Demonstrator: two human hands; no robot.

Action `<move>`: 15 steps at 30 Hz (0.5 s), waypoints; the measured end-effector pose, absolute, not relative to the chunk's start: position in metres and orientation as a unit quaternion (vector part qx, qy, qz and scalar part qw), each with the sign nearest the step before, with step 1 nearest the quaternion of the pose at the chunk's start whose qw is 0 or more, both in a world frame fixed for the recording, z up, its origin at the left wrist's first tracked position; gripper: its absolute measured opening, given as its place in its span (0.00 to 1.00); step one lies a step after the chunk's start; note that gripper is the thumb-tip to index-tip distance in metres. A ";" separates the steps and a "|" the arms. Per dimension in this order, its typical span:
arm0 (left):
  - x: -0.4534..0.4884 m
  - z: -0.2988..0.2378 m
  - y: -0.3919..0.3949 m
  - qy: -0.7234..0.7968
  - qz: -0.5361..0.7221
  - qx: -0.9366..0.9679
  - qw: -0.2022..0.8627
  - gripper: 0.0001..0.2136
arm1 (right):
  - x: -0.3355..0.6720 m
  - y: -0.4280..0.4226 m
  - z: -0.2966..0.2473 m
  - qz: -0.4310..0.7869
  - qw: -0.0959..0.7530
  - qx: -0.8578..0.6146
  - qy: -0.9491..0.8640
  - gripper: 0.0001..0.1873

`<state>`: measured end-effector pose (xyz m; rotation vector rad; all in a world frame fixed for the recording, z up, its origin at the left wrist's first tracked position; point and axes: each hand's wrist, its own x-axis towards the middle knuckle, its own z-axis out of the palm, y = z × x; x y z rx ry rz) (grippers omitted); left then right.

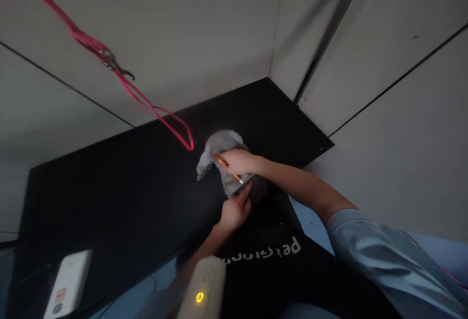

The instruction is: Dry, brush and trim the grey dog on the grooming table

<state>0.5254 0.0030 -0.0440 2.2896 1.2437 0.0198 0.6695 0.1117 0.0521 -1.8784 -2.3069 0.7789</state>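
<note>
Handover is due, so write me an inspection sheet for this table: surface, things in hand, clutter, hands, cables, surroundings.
Surface: black ribbed mat covers the table, which is set into a wall corner.
Things in hand: grey furry animal on the mat; orange-handled tool held against it.
Clutter: flat white device and rounded white device at the near edge, the second with a lit yellow lamp.
Hands: right hand has its grip closed on the tool; left hand touches the animal just below, grip unclear.
Cables: pink leash with a metal clip; its loop ends beside the animal.
Surroundings: pale wall panels; black apron with white lettering.
</note>
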 end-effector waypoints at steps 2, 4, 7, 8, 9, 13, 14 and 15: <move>0.521 -0.050 0.004 0.454 0.028 0.851 0.263 0.25 | 0.676 0.107 0.052 0.213 0.057 -0.672 -0.707 0.16; 0.515 -0.056 0.005 0.446 0.049 0.855 0.261 0.24 | 0.684 0.100 0.052 0.164 0.107 -0.706 -0.681 0.17; 0.510 -0.063 0.007 0.433 0.075 0.860 0.260 0.22 | 0.694 0.090 0.051 0.229 0.107 -0.663 -0.704 0.15; 0.510 -0.064 0.007 0.428 0.085 0.861 0.262 0.22 | 0.697 0.087 0.051 0.248 0.100 -0.666 -0.697 0.14; 0.510 -0.064 0.008 0.424 0.097 0.860 0.267 0.22 | 0.700 0.085 0.051 0.242 0.104 -0.689 -0.675 0.13; 0.510 -0.065 0.008 0.419 0.115 0.847 0.306 0.22 | 0.713 0.075 0.048 0.182 0.196 -0.753 -0.601 0.12; 0.509 -0.065 0.007 0.420 0.113 0.841 0.322 0.22 | 0.715 0.073 0.045 0.217 0.211 -0.728 -0.615 0.11; 0.508 -0.065 0.007 0.422 0.117 0.833 0.339 0.22 | 0.716 0.070 0.043 0.256 0.221 -0.706 -0.622 0.10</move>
